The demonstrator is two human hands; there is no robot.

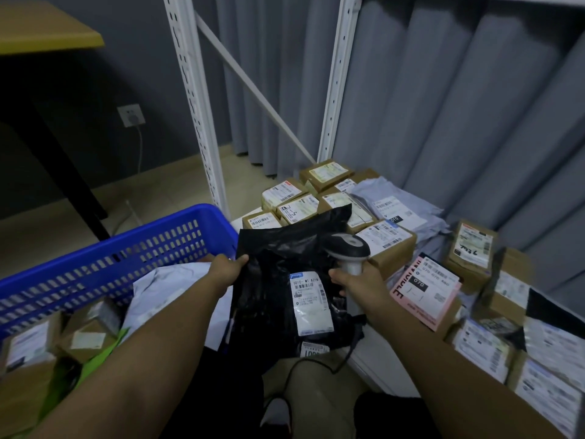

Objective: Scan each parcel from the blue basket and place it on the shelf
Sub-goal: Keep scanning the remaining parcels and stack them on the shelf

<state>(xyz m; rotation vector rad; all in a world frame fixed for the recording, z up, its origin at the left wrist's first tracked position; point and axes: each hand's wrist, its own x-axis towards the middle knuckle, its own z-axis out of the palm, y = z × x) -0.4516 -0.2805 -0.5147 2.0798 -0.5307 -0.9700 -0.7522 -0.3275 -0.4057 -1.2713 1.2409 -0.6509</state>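
Forearms: both bare arms reach forward from the bottom edge, over a lap in dark and khaki cloth.
Left hand (225, 268): pinches the upper left edge of a crinkled black plastic mailer bag (278, 280), thumb on top of the film, fingers curled beneath.
Black mailer: held up between the two hands, tilted, its white printed shipping label (311, 302) facing the camera; a second small white tag shows near its bottom edge.
Right hand (354, 280): fingers wrapped round the pale grip of a handheld barcode scanner with a dark head (348, 248), just beside the right edge of the mailer.
Scanner: head raised above the hand; a black cable (316, 365) trails from its base down across the lap.
Blue basket (104, 264): slotted blue plastic crate to the left, holding brown cardboard boxes, a white poly bag and something green.
Shelf (376, 372): low white board on a white perforated metal frame (196, 99), ahead and to the right.
Shelved parcels: labelled brown cardboard boxes (386, 245), grey poly bags and a pink flat mailer with black lettering (425, 296) lie close together.
Backdrop: grey pleated curtain (443, 106) behind the frame; a wall socket with a plugged cord and a yellow-topped table with black legs at left.
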